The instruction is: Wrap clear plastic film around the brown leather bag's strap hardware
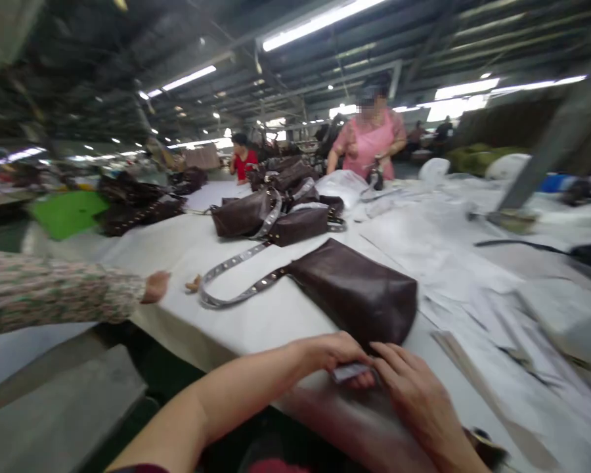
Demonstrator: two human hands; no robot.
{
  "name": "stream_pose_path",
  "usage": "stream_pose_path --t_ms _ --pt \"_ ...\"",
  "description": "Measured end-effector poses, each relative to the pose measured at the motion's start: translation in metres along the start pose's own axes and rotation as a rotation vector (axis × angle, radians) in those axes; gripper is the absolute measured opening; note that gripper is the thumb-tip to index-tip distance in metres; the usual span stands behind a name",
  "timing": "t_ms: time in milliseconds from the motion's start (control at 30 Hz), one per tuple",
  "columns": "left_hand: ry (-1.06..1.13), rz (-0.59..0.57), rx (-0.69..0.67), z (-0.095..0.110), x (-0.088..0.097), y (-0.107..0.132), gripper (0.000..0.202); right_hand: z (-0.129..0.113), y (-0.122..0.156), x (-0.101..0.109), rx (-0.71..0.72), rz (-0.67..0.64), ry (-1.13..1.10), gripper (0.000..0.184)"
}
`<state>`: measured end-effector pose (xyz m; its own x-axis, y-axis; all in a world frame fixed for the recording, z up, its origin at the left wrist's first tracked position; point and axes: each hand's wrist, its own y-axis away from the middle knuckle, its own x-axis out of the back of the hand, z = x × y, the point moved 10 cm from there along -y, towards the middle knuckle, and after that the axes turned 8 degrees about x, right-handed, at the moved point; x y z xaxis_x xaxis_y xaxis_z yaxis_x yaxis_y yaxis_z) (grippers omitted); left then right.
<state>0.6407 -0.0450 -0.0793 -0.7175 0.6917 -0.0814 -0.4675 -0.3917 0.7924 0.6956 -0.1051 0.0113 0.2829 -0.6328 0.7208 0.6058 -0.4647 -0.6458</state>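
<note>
A dark brown leather bag (pixel 359 289) lies on the white-covered table, its base towards me. Its studded strap (pixel 226 303), wrapped in clear plastic, loops out to the left. At the near table edge my left hand (pixel 342 355) is closed on a small pale strip (pixel 349 372). Close against it, my right hand (pixel 414 387) has its fingers bent together over the same spot; what they pinch is hidden. Under both hands is a blurred, shiny brown surface (pixel 335 417), and I cannot tell whether it is another bag.
Several brown bags (pixel 300 223) are heaped further back. From the left reaches a co-worker's hand (pixel 156 287) in a flowered sleeve, near a small tan piece (pixel 194 284). White sheets (pixel 438 243) and grey strips (pixel 492 387) cover the right. A person in a pink apron (pixel 374 148) stands behind.
</note>
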Motion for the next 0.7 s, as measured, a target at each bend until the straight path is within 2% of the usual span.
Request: stream_pose_path --t_ms 67,167,300,400,467,700 --pt "0.003 -0.025 -0.048 0.003 0.002 0.001 0.035 -0.003 -0.013 0.003 -0.023 -0.055 0.018 0.030" --pt "0.014 -0.029 -0.103 0.003 0.004 -0.008 0.030 -0.002 -0.018 -0.004 -0.041 -0.124 0.012 0.023" --pt "0.025 0.029 -0.183 0.004 0.005 -0.008 0.023 0.007 -0.014 -0.008 -0.098 -0.207 -0.159 0.018" --pt "0.040 0.066 -0.248 0.007 0.008 -0.003 0.015 0.021 -0.014 -0.005 -0.205 -0.217 -0.281 0.018" --pt "0.050 0.072 -0.279 0.009 0.010 -0.001 0.012 0.026 -0.017 -0.001 -0.233 -0.205 -0.254 0.016" --pt "0.073 0.038 -0.322 0.010 0.010 -0.003 0.018 0.013 -0.036 -0.012 -0.051 -0.325 -0.055 0.009"
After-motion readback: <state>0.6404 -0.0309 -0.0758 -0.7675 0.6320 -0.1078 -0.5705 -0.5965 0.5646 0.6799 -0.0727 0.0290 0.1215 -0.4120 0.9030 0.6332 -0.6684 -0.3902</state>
